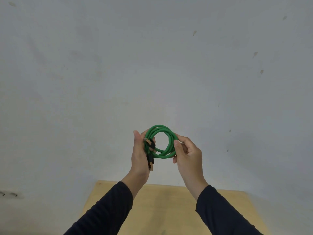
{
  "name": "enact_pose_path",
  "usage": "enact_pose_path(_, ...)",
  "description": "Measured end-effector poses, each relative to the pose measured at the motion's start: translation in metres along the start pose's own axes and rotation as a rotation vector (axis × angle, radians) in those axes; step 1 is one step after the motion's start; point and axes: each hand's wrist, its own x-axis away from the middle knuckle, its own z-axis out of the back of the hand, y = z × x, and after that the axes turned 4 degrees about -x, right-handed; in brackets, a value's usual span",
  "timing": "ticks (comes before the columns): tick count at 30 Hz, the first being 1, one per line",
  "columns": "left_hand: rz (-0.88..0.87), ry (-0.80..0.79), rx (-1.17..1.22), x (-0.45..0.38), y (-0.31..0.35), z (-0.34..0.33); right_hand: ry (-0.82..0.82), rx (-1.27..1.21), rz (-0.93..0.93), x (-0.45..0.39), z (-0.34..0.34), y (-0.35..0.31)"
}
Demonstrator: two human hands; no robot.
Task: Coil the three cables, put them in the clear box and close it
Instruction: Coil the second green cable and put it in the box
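Cable: the green cable point(160, 141) is sitting in a round coil of several loops, held up in the air before the wall point(152, 65), above the table point(169, 209).
Left hand point(140, 158): it is gripping the coil at 9 o'clock, fingers wrapped around the loops.
Plugs: two black and gold plugs point(151, 164) are lying at the left palm, one at 9 o'clock, one hanging at 7 o'clock.
Right hand point(188, 155): it is pinching the coil at 3 o'clock between thumb and fingers.
Sleeves: both dark sleeves point(105, 212) are coming from 6 o'clock.
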Motion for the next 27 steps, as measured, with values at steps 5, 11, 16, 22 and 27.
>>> enact_pose_path(5, -0.108, -0.020, -0.365, 0.000, -0.005, 0.012, -0.042, 0.049, -0.030, 0.001, -0.003, 0.005)
enact_pose_path(11, -0.166, -0.154, -0.475, -0.003, -0.013, 0.025, -0.103, 0.150, 0.062, 0.003, -0.011, 0.007)
enact_pose_path(16, -0.130, -0.138, -0.490, 0.008, -0.033, 0.038, -0.023, 0.144, -0.046, 0.020, -0.020, 0.022)
enact_pose_path(22, -0.028, -0.097, -0.557, 0.049, -0.094, 0.056, 0.076, 0.119, -0.326, 0.072, -0.011, 0.063)
enact_pose_path(27, 0.108, -0.241, -0.597, 0.097, -0.137, 0.072, 0.128, 0.175, -0.476, 0.129, 0.015, 0.098)
